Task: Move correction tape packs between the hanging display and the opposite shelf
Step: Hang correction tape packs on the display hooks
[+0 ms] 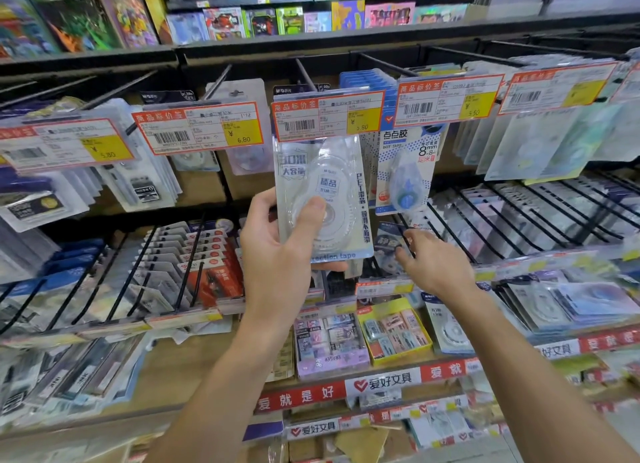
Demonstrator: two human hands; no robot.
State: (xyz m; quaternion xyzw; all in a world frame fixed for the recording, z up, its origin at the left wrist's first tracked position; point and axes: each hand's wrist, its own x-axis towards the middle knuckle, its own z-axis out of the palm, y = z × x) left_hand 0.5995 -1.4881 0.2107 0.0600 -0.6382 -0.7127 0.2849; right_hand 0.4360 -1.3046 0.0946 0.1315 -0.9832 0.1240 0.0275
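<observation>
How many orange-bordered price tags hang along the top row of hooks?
5 clearly: far left, left of centre, centre above the held pack, right of centre, far right. A sixth may be cut off at the right edge.

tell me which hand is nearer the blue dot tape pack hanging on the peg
Right. The right hand reaches in just below the dot tape pack, apart from it. The left hand is lower left of it, gripping a clear correction tape pack.
</observation>
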